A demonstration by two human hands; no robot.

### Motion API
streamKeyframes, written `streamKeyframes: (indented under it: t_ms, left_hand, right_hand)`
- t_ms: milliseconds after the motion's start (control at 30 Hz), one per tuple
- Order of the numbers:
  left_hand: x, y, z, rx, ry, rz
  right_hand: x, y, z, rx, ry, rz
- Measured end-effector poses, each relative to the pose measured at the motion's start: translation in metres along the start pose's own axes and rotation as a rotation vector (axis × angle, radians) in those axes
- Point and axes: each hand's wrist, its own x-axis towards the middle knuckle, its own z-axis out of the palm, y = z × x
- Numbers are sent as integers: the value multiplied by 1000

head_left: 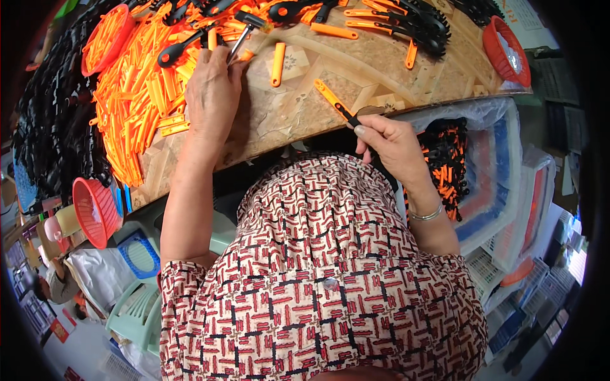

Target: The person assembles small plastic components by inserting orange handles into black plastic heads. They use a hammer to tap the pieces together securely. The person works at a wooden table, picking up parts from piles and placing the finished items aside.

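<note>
My left hand (213, 95) lies palm down on the patterned wood-grain tabletop (356, 70), its fingers curled loosely against the edge of a big heap of flat orange plastic strips (136, 95); a black-and-metal hammer-like tool (244, 32) lies just beside my fingertips, and I cannot tell whether my fingers actually close on it or merely touch it. My right hand (394, 146) is at the near edge of the tabletop, its thumb and forefinger pinched shut on the black end of a slim orange-and-black plastic tool piece (337, 105), which slants up and to the left across the tabletop's edge. A silver bangle (426, 214) sits on that wrist. A single orange strip (277, 63) lies alone on the tabletop between my two hands, well apart from both. Along the far side of the tabletop lie more assembled black-and-orange pieces (406, 25), and a mass of black plastic parts (57, 114) is piled to the left of the orange heap. A round red plastic basket (105, 38) with orange pieces in it sits at the far left, another red basket (505, 51) at the right end of the tabletop, and a third red basket (95, 209) hangs low at my left. Below my right hand, a clear-lined crate (495, 165) holds finished black-and-orange pieces. My red-and-black patterned shirt (318, 279) fills the lower view.
</note>
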Motion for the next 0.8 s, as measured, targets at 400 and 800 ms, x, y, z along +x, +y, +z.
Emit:
streamKeyframes:
  t_ms: [400, 800]
  left_hand:
    - [-6, 33, 6, -162, -184, 89]
    - [2, 54, -14, -538, -798, 447]
  right_hand:
    - [-2, -7, -3, 204, -115, 178]
    - [1, -1, -3, 167, -146, 182]
